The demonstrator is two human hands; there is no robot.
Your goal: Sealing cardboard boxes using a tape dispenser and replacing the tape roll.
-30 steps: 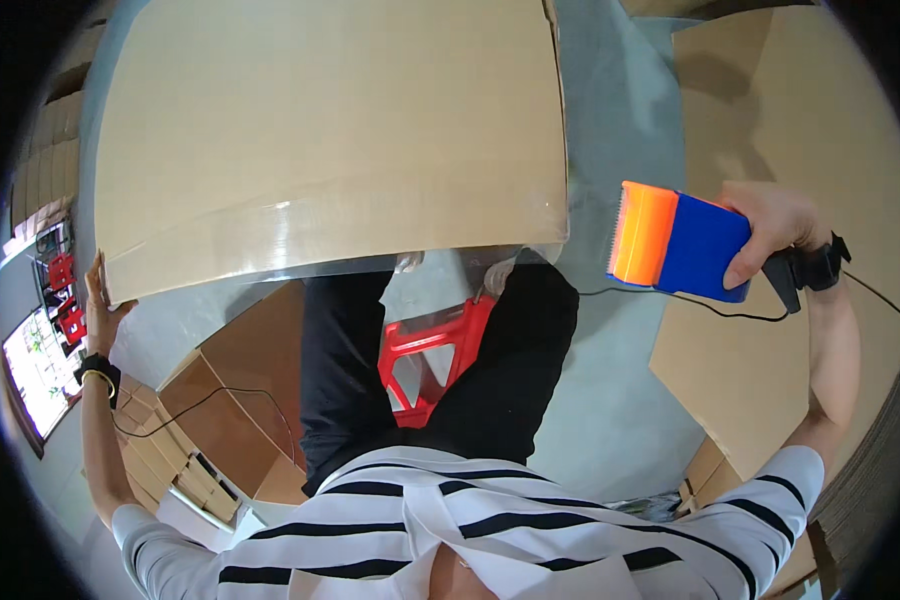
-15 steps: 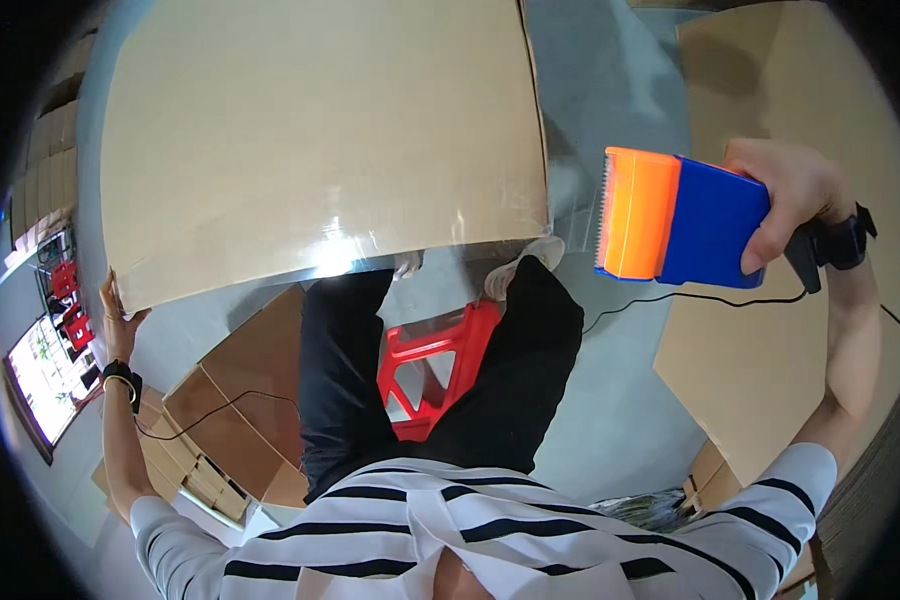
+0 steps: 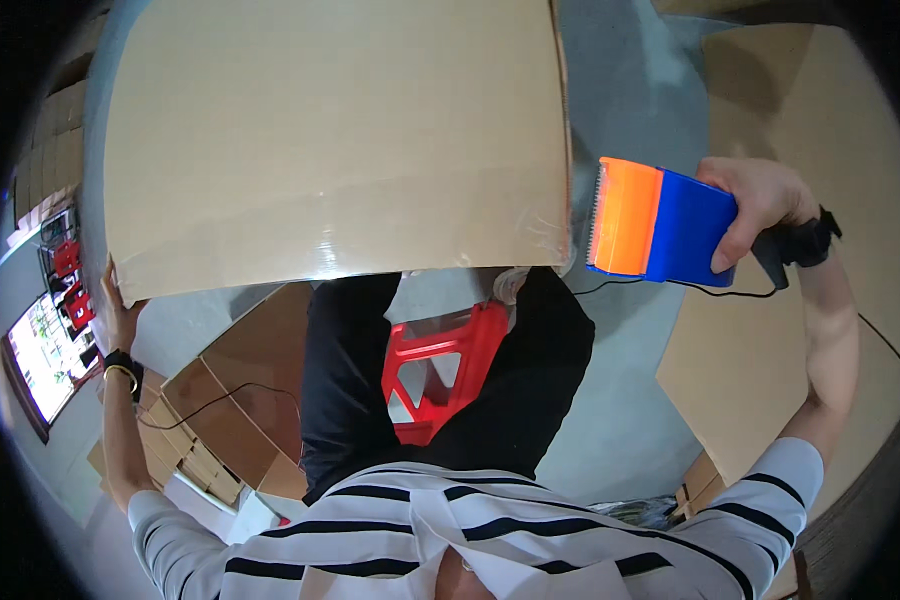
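Note:
A large cardboard box [image 3: 330, 130] stands in front of me, with clear tape shining along its near edge. My left hand [image 3: 118, 308] grips its near left corner, fingers up the left side and thumb apart at the near side. To the right of the box, my right hand [image 3: 770, 205] is wrapped around the blue body of an orange-and-blue tape dispenser [image 3: 675, 225]. The dispenser's toothed orange end points left toward the box's near right corner, with a small gap between. Its far side and the tape inside are hidden.
A red plastic stool [image 3: 440, 365] is between my legs. Flat cardboard [image 3: 750, 360] lies on the right, and an opened brown carton [image 3: 255, 390] sits at lower left. Stacked cardboard [image 3: 55, 140] lines the far left. A black cable [image 3: 725, 293] runs near my right wrist.
My right hand has brought the tape dispenser left, closer to the box. The box's near right corner has shifted right and toward me. My left hand stays at the left corner.

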